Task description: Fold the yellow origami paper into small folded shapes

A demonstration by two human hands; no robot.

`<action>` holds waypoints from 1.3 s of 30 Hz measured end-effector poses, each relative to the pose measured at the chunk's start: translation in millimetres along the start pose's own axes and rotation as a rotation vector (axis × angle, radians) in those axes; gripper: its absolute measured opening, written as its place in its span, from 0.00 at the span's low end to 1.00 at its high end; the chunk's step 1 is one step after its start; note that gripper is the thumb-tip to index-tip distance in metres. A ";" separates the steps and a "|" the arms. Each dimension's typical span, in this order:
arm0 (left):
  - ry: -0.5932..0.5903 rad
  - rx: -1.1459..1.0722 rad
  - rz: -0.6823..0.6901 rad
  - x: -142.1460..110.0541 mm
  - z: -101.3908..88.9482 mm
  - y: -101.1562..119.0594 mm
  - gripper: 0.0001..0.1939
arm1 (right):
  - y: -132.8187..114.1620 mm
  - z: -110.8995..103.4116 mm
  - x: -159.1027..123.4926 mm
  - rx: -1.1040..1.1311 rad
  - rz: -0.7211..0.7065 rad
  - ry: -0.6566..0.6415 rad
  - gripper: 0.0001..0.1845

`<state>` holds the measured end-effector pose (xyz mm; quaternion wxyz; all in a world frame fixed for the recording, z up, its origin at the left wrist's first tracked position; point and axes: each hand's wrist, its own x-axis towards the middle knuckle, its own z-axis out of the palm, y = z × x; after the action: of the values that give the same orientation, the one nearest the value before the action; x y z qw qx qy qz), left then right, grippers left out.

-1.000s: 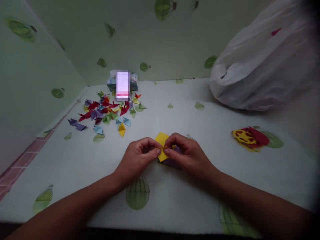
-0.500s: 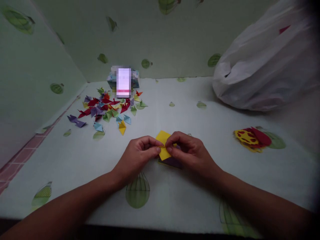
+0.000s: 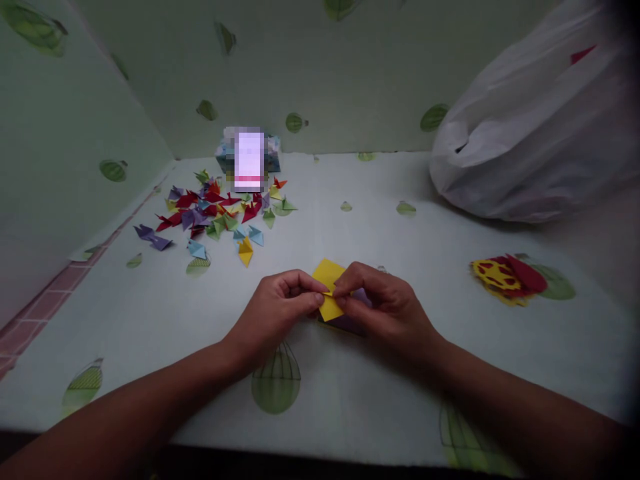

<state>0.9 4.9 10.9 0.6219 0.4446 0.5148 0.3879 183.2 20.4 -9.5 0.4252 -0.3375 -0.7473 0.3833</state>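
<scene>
A small yellow paper square is pinched between both hands just above the table, creased across its middle. My left hand grips its left side with thumb and curled fingers. My right hand pinches its right side, fingers bent. Under my right hand lies a small stack of purple paper, partly hidden.
A heap of several folded paper pieces in red, purple, blue, green and yellow lies at the back left, before a small box. A white plastic bag fills the back right. Red and yellow paper scraps lie at the right. Walls close off the left and back.
The hands keep hold of the yellow paper and have shifted slightly; the right fingers have slid along the crease. The view has tipped down a little.
</scene>
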 end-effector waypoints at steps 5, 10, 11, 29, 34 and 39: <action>-0.068 -0.072 -0.102 2.0 -2.0 -0.4 0.06 | 5.1 -0.1 1.2 -0.045 -0.106 -0.012 0.08; -0.109 -0.115 -0.147 4.2 -4.9 -2.2 0.04 | 5.6 -0.2 1.3 -0.042 -0.151 -0.036 0.10; -0.117 -0.122 -0.145 4.3 -5.3 -2.3 0.04 | 5.3 -0.2 1.2 -0.040 -0.155 -0.037 0.10; -0.009 -0.066 -0.111 6.7 -6.3 -1.3 0.09 | 2.3 -2.8 4.2 0.143 0.319 -0.065 0.05; 0.008 0.006 -0.048 5.6 -5.1 2.5 0.07 | 1.5 -2.8 4.7 0.220 0.400 -0.086 0.10; 0.042 0.155 0.046 1.8 -2.8 6.4 0.04 | 2.6 -2.5 5.3 0.226 0.400 -0.093 0.11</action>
<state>-1.7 8.9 16.2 0.5656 0.4949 0.5460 0.3702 183.7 26.7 -8.9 0.3409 -0.4112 -0.6366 0.5562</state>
